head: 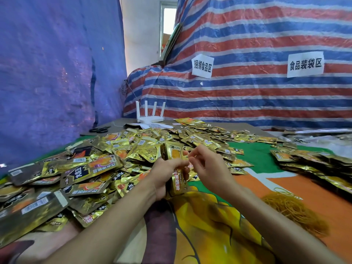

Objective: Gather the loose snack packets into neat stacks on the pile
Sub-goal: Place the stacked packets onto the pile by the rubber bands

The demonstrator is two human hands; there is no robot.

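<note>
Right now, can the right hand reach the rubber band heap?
Probably yes. The right hand sits beside the packet stack that the left hand holds; the rubber band heap lies uncovered on the cloth to its right, with nothing between them.

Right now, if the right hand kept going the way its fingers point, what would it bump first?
Probably the stack of gold packets that the left hand grips upright. The right hand has its fingertips aimed at it, almost touching, though depth is hard to judge.
</note>
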